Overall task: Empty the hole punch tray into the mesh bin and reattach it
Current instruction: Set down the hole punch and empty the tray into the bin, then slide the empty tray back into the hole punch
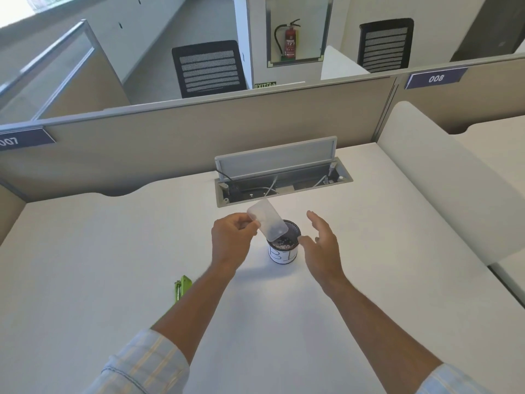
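My left hand (233,240) pinches a translucent plastic hole punch tray (267,221) by its near edge and holds it tilted over the mouth of a small round mesh bin (283,245). The bin stands on the white desk (113,251), wears a white label with black marks, and has paper dots inside. My right hand (322,241) hovers just right of the bin with its fingers spread and nothing in it. A green hole punch (181,287) lies on the desk to the left, partly hidden behind my left forearm.
An open cable box (284,180) with a raised grey lid is set into the desk behind the bin. Beige partition walls (170,143) close the desk at the back, and a white side panel (443,189) bounds it on the right.
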